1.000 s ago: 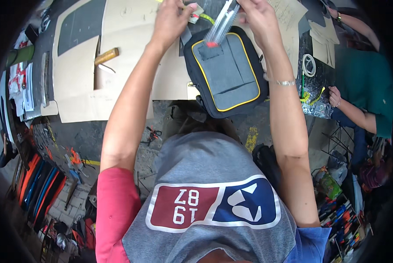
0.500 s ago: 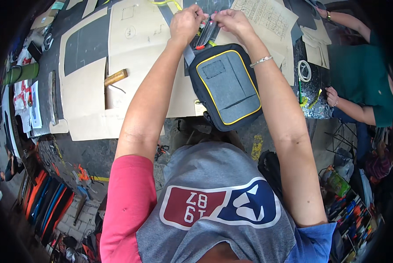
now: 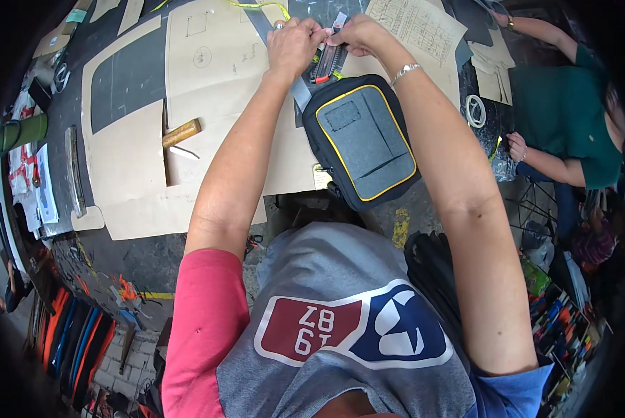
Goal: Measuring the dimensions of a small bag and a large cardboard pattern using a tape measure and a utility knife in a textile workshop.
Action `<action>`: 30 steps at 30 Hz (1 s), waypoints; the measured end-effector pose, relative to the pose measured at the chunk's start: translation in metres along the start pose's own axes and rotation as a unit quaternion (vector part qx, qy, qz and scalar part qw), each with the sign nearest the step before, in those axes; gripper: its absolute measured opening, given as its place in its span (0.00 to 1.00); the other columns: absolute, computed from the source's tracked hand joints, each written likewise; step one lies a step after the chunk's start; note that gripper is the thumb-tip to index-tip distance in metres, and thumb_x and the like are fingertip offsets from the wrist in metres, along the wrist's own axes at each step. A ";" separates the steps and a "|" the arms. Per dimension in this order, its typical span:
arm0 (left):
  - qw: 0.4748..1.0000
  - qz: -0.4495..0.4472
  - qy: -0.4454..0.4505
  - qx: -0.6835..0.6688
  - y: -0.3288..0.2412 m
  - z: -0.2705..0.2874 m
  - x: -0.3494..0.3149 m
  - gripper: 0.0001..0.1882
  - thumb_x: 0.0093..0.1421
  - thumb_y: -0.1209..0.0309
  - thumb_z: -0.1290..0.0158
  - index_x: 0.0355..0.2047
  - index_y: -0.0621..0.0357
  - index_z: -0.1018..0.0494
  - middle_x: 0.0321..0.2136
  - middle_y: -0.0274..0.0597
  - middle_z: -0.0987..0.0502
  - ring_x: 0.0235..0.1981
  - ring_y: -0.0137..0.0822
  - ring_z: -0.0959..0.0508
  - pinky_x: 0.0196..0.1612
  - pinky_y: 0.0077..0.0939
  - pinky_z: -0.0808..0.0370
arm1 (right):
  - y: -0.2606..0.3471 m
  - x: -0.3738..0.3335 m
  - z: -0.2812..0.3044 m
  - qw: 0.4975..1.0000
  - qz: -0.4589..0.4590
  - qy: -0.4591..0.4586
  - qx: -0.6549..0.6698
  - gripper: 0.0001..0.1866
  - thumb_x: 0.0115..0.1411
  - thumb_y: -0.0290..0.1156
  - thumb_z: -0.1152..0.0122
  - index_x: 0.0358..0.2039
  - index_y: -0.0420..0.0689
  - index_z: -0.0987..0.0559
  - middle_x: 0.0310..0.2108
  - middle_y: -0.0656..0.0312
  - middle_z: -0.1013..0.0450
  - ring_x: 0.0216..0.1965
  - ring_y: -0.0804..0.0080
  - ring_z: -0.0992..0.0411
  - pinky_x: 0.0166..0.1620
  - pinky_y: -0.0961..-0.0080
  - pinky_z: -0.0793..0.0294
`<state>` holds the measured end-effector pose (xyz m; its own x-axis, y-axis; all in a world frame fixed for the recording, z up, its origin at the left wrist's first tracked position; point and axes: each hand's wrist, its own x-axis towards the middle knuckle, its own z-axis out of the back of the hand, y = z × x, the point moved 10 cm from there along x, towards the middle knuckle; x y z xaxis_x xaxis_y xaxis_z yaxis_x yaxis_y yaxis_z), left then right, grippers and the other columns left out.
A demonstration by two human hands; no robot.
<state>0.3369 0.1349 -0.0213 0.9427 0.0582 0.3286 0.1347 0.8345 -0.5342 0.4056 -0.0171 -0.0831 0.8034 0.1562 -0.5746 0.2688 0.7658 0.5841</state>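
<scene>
Both my hands are at the far edge of the view, fingertips almost meeting above a narrow dark object with a ridged edge and a red end (image 3: 323,72). My left hand (image 3: 291,47) is closed in a pinch at its far end; what lies between the fingers is too small to make out. My right hand (image 3: 363,35) is also closed, beside a small white and red piece (image 3: 340,21) that stands out past its fingers. Nearer me, between my forearms, lies a black and grey bag (image 3: 361,139) with yellow piping, slightly tilted, overhanging the table edge.
Brown paper patterns (image 3: 135,202) cover much of the table, with a wooden-handled tool (image 3: 181,132) on them. A yellow tape measure (image 3: 267,7) is at the back. At right, a co-worker in a green shirt (image 3: 560,108) stands near a white coil (image 3: 475,111).
My right hand has turned, and the white and red piece now shows beside its fingers. The view has shifted slightly. The bag lies as before.
</scene>
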 end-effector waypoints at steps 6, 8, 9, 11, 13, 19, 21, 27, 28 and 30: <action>0.987 0.073 0.059 -0.132 -0.005 0.018 0.011 0.17 0.62 0.54 0.44 0.35 0.56 0.23 0.34 0.46 0.19 0.39 0.44 0.20 0.44 0.40 0.26 | 0.004 0.000 -0.003 0.997 -0.060 0.004 -0.040 0.16 0.53 0.39 0.25 0.26 0.41 0.22 0.17 0.68 0.31 0.16 0.82 0.34 0.23 0.79 0.27; 0.974 0.050 -0.009 -0.219 -0.010 0.044 0.002 0.16 0.62 0.58 0.44 0.31 0.60 0.26 0.31 0.47 0.20 0.37 0.44 0.19 0.41 0.37 0.25 | 0.002 0.000 -0.013 0.994 -0.072 0.049 -0.071 0.12 0.56 0.34 0.31 0.22 0.41 0.21 0.17 0.60 0.27 0.20 0.72 0.29 0.25 0.71 0.27; 0.964 0.034 -0.041 -0.259 -0.013 0.057 -0.005 0.16 0.61 0.59 0.44 0.30 0.62 0.27 0.29 0.47 0.21 0.35 0.44 0.19 0.40 0.36 0.25 | -0.001 -0.001 -0.014 0.993 -0.078 0.046 -0.072 0.12 0.56 0.34 0.31 0.22 0.41 0.21 0.17 0.60 0.27 0.20 0.72 0.29 0.25 0.71 0.27; 0.976 0.096 0.000 -0.197 0.000 0.064 -0.030 0.20 0.60 0.52 0.41 0.39 0.57 0.20 0.38 0.48 0.20 0.44 0.49 0.21 0.48 0.41 0.26 | 0.010 -0.006 -0.001 0.996 0.003 -0.045 -0.073 0.17 0.50 0.38 0.24 0.18 0.40 0.22 0.14 0.55 0.28 0.18 0.68 0.30 0.24 0.68 0.28; 0.966 0.082 0.098 -0.226 -0.007 0.063 -0.069 0.21 0.61 0.54 0.42 0.42 0.62 0.22 0.38 0.52 0.21 0.41 0.49 0.20 0.45 0.37 0.24 | 0.033 -0.031 0.004 0.969 0.178 -0.095 -0.146 0.17 0.51 0.41 0.26 0.22 0.38 0.19 0.18 0.52 0.24 0.20 0.61 0.26 0.28 0.64 0.25; 0.942 0.129 0.219 -0.217 -0.014 0.058 -0.149 0.25 0.62 0.54 0.42 0.47 0.66 0.25 0.42 0.54 0.22 0.42 0.51 0.20 0.46 0.41 0.23 | 0.017 -0.165 0.048 0.899 0.250 -0.348 0.089 0.17 0.59 0.41 0.30 0.24 0.41 0.22 0.18 0.68 0.30 0.17 0.83 0.34 0.25 0.81 0.28; 0.964 0.103 0.175 -0.169 -0.018 0.064 -0.143 0.27 0.62 0.53 0.43 0.48 0.66 0.26 0.45 0.55 0.23 0.44 0.53 0.20 0.46 0.43 0.23 | -0.019 -0.226 0.031 0.935 0.153 -0.313 0.060 0.21 0.62 0.46 0.34 0.21 0.42 0.22 0.17 0.68 0.30 0.19 0.84 0.33 0.26 0.83 0.32; 0.977 0.069 0.177 -0.099 -0.036 0.051 -0.136 0.28 0.61 0.52 0.42 0.50 0.65 0.28 0.45 0.57 0.24 0.44 0.54 0.21 0.46 0.44 0.23 | -0.174 -0.348 -0.064 0.942 -0.237 -0.161 0.174 0.32 0.55 0.61 0.32 0.19 0.42 0.25 0.17 0.63 0.27 0.20 0.82 0.29 0.21 0.81 0.32; 0.973 0.057 0.197 -0.106 -0.041 0.045 -0.138 0.28 0.61 0.52 0.42 0.50 0.65 0.28 0.45 0.57 0.24 0.44 0.54 0.21 0.46 0.44 0.23 | -0.185 -0.355 -0.067 0.937 -0.246 -0.187 0.161 0.32 0.55 0.61 0.32 0.19 0.42 0.25 0.17 0.63 0.27 0.20 0.82 0.29 0.21 0.81 0.32; 0.976 0.081 0.167 -0.113 -0.037 0.049 -0.138 0.27 0.60 0.54 0.39 0.49 0.64 0.28 0.43 0.56 0.24 0.42 0.52 0.20 0.46 0.43 0.24 | -0.182 -0.348 -0.079 0.947 -0.161 -0.196 0.195 0.28 0.57 0.56 0.31 0.22 0.43 0.29 0.19 0.63 0.26 0.20 0.81 0.28 0.21 0.81 0.30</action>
<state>0.1873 0.1232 -0.0085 0.9990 -0.0347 -0.0272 0.0040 0.6850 -0.7285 0.0352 -0.1615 -0.0342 0.7609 -0.3488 -0.5471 0.6485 0.4344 0.6251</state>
